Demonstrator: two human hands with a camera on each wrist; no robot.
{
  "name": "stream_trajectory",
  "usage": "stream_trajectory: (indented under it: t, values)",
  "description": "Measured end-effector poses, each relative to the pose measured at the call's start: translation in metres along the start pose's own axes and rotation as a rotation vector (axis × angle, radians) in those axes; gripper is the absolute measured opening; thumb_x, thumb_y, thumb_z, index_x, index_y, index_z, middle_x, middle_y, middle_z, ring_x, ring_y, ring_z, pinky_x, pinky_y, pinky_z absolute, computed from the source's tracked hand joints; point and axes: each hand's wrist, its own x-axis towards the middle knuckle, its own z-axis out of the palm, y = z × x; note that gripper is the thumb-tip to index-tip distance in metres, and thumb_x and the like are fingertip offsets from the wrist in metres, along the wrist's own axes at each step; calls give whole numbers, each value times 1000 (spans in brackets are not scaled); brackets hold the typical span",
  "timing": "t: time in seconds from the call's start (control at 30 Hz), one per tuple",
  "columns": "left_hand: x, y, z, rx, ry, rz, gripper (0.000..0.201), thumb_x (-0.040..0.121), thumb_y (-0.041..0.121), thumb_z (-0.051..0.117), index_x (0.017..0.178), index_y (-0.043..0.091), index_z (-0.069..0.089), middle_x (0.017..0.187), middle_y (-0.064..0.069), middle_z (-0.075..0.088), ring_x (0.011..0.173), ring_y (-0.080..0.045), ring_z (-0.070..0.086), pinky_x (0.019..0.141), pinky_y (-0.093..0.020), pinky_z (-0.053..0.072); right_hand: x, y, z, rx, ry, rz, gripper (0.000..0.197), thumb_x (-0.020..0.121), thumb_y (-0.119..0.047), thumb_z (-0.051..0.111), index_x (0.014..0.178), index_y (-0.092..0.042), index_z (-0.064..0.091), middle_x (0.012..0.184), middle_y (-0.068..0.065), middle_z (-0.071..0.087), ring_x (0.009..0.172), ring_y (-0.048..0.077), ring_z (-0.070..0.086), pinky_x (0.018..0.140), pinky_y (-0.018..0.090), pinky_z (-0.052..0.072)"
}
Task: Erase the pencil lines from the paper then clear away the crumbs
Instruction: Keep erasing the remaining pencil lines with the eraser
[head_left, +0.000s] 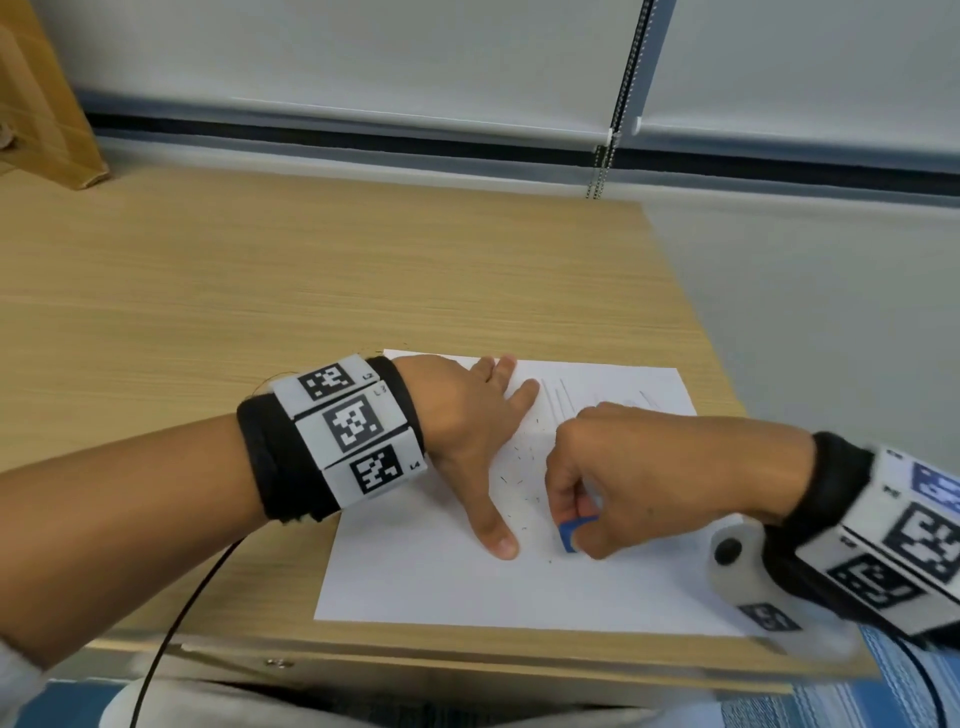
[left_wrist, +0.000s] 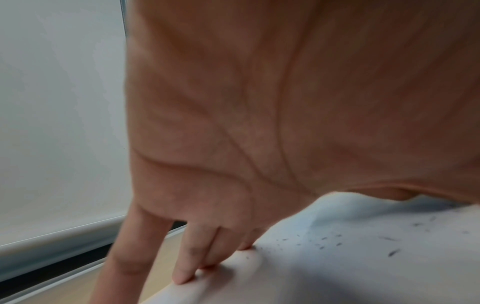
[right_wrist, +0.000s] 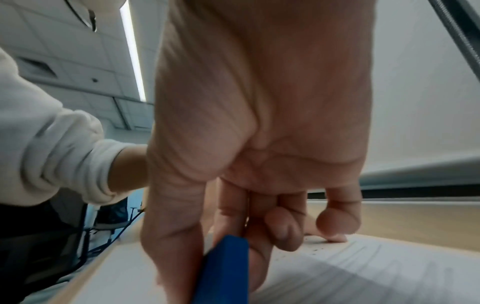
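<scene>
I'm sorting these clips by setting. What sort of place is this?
Probably an office or classroom. A wood-grain desk stands against a window with roller blinds and a bead chain; the right wrist view shows a panelled ceiling with a strip light.

A wooden desk (head_left: 311, 291) carries one white paper (head_left: 441, 582) (near its front-right corner).

Head view high, facing down; wrist views low, close under palms; all share paper (head_left: 441, 582).
</scene>
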Motion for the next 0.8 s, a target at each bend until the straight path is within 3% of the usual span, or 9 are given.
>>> stream_trajectory:
  t: [0.13, 0.23, 0.3, 0.43, 0.57, 0.73, 0.8]
  values:
    - [0, 2, -1, 5, 1, -6, 150, 54, 84, 67, 147, 18, -32, 155, -6, -36, 148, -21, -18, 116, -45, 18, 4, 10, -4, -35, 105, 47, 12, 78, -30, 68, 84, -21, 71, 79, -7, 68, 78, 11, 61, 68, 19, 47]
    - [-1, 1, 0, -1, -2, 0, 151, 55, 83, 67, 147, 14, -30, 155, -7, -36, 148, -21, -19, 117, -45, 16, 1, 7, -3, -3, 4, 35, 9, 77, -29, 69, 81, -20, 71, 75, -6, 68, 73, 13, 63, 71, 28, 53]
    - [-2, 0, 1, 0, 3, 1, 150, 57, 83, 66, 148, 11, -29, 155, -7, -35, 148, -21, -18, 117, -44, 16, 8, 10, -10, -8, -7, 52, 9, 77, -30, 72, 82, -22, 72, 77, -7, 70, 74, 10, 63, 73, 26, 53]
    - [-4, 0, 0, 4, 16, 6, 150, 57, 84, 66, 148, 10, -28, 156, -6, -33, 148, -21, -18, 118, -48, 13, 43, 38, -33, -22, 164, 102, 6, 75, -27, 74, 79, -24, 73, 73, -9, 71, 72, 9, 64, 72, 31, 55]
    - [-3, 1, -1, 16, 9, 0, 150, 57, 84, 65, 148, 9, -28, 156, -6, -34, 148, -21, -18, 118, -47, 13, 62, 59, -44, -11, 292, 154, 7, 77, -24, 74, 82, -19, 74, 74, -10, 67, 72, 11, 60, 68, 28, 48]
    - [-2, -1, 0, -12, 2, 1, 151, 57, 83, 67, 147, 11, -30, 155, -5, -36, 147, -21, -21, 118, -45, 11, 60, 51, -44, -26, 97, 78, 5, 76, -18, 76, 81, -16, 74, 72, -7, 68, 64, 6, 58, 61, 22, 49]
    - [-2, 0, -1, -8, -8, 1, 150, 58, 82, 67, 147, 11, -31, 155, -6, -36, 147, -21, -22, 118, -46, 10, 66, 53, -50, -50, 149, 90, 3, 77, -20, 75, 78, -19, 73, 72, -10, 68, 66, 7, 59, 63, 23, 48]
